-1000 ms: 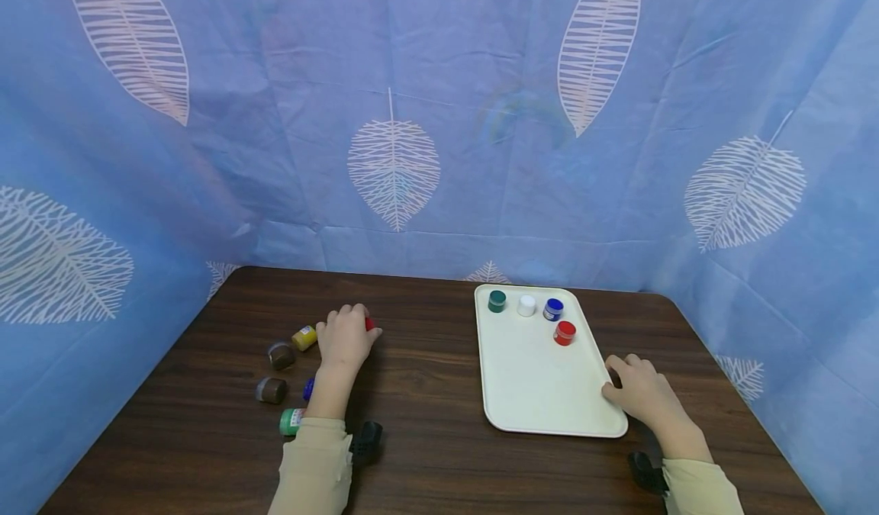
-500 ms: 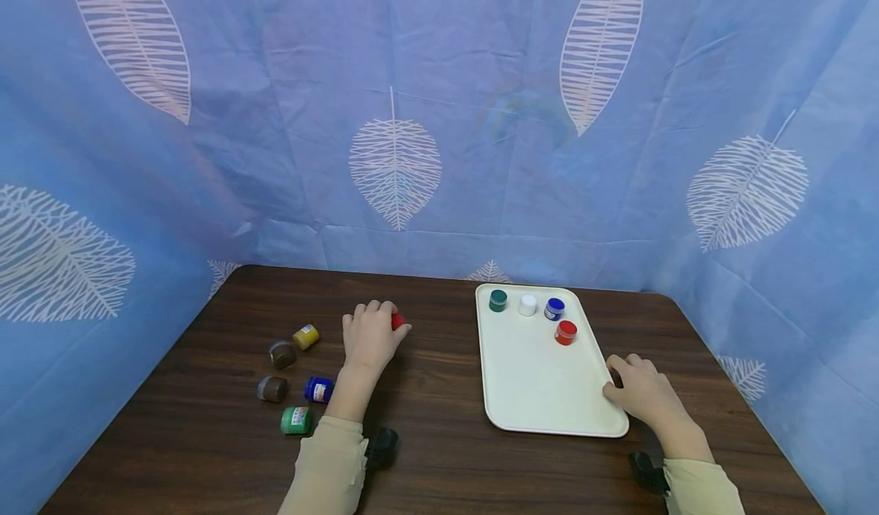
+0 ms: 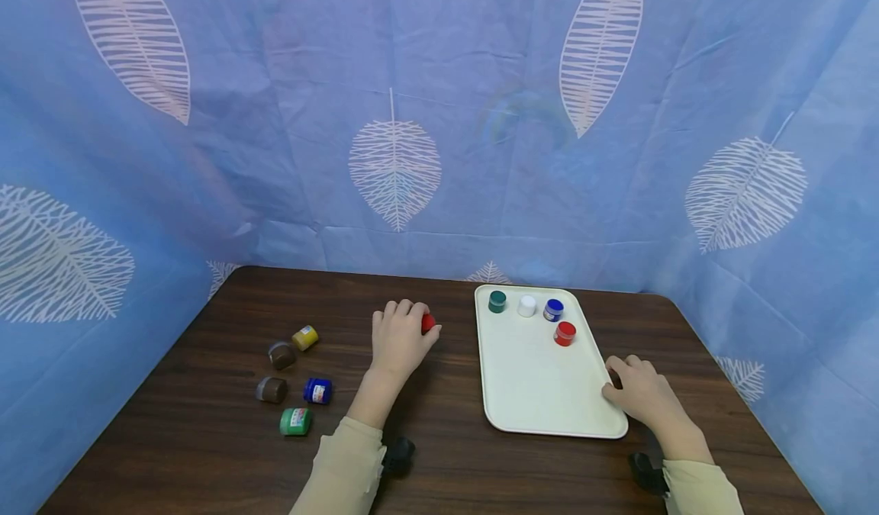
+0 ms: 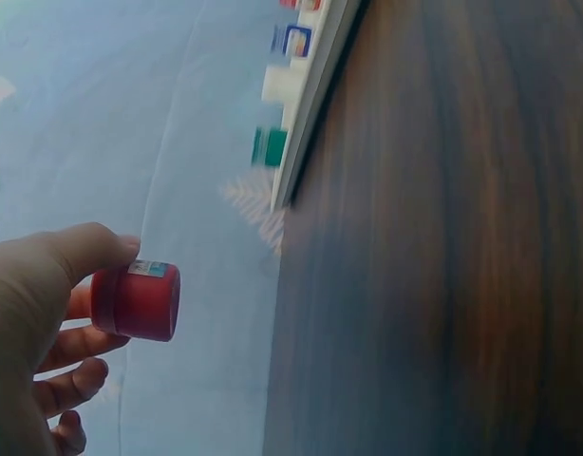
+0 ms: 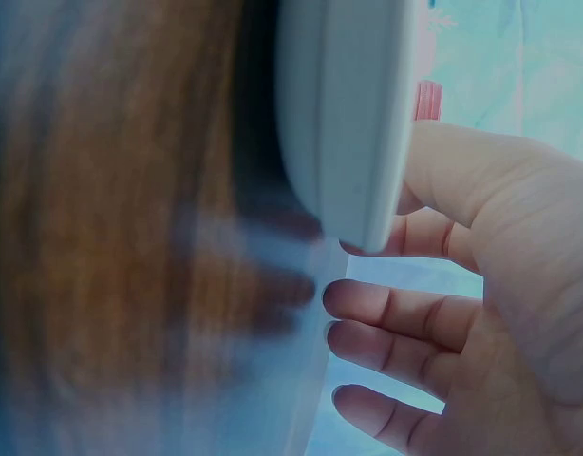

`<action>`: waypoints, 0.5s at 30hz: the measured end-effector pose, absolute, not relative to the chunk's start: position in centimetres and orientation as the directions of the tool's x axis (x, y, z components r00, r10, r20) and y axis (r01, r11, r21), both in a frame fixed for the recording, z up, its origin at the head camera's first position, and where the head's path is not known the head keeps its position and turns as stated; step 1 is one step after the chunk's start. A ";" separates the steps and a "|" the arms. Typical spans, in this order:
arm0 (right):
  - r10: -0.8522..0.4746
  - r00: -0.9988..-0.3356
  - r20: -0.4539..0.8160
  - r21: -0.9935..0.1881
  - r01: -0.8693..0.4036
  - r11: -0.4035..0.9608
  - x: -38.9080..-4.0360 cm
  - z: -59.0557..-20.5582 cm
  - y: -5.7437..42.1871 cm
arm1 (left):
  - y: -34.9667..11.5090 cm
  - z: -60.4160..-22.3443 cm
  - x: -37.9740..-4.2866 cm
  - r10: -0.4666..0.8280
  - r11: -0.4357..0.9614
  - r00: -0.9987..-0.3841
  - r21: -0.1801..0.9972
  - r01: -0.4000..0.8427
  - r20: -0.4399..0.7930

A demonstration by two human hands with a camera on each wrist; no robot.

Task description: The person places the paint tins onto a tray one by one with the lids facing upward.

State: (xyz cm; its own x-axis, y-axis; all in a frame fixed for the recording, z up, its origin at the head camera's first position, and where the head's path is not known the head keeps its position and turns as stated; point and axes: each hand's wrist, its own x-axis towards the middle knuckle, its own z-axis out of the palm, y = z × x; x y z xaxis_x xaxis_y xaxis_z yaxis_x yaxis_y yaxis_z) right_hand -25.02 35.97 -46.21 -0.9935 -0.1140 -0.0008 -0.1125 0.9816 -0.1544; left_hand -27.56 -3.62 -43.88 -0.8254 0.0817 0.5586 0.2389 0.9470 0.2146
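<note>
My left hand [image 3: 400,341] holds a small red paint jar [image 4: 144,302] between thumb and fingers, above the middle of the table and left of a cream tray [image 3: 536,400]. In the left wrist view the jar is tipped on its side, and the lower fingers hang loosely curled. My right hand [image 3: 645,394] is at the tray's right rim, thumb on the edge and index finger against it; the other fingers lie below. On the tray's far part stand a dark green jar [image 3: 497,301], a white jar [image 3: 526,306], a blue jar [image 3: 553,310] and a red jar [image 3: 565,333].
On the left of the dark wooden table [image 3: 206,423] are a yellow jar [image 3: 305,338], two brown jars [image 3: 281,355], a blue jar [image 3: 318,391] and a green jar [image 3: 295,421]. A blue leaf-patterned cloth [image 3: 309,118] hangs behind the table.
My left hand has moved right with the red paint jar, away from the other jars and closer to the tray. The blue jar on the table is uncovered. My right hand stays at the rim.
</note>
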 end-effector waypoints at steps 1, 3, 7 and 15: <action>-0.115 -0.993 0.002 -0.157 -0.114 0.981 -25.0 -46.2 36.0 | -3.3 -43.9 -27.6 0.092 0.947 -0.822 0.205 0.246 0.562; -0.112 -0.994 -0.001 -0.159 -0.110 0.981 -24.9 -46.1 36.1 | -2.5 -43.8 -27.6 0.114 0.947 -0.818 0.187 0.261 0.564; -0.104 -0.994 -0.018 -0.156 -0.100 0.983 -24.6 -46.2 36.5 | -0.6 -43.6 -27.8 0.165 0.940 -0.804 0.156 0.304 0.571; -0.119 -0.993 -0.006 -0.149 -0.117 0.982 -25.1 -45.9 35.8 | 1.7 -42.7 -28.6 0.239 0.932 -0.777 0.089 0.353 0.583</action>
State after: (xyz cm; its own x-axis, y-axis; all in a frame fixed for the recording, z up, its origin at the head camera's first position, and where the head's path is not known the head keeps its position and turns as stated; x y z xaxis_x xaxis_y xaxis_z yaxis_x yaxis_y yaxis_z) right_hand -25.12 35.83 -45.92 -0.9928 -0.1193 -0.0056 -0.1172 0.9818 -0.1495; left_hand -28.63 1.73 -42.73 -0.7768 0.2386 0.5828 0.3526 0.9316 0.0886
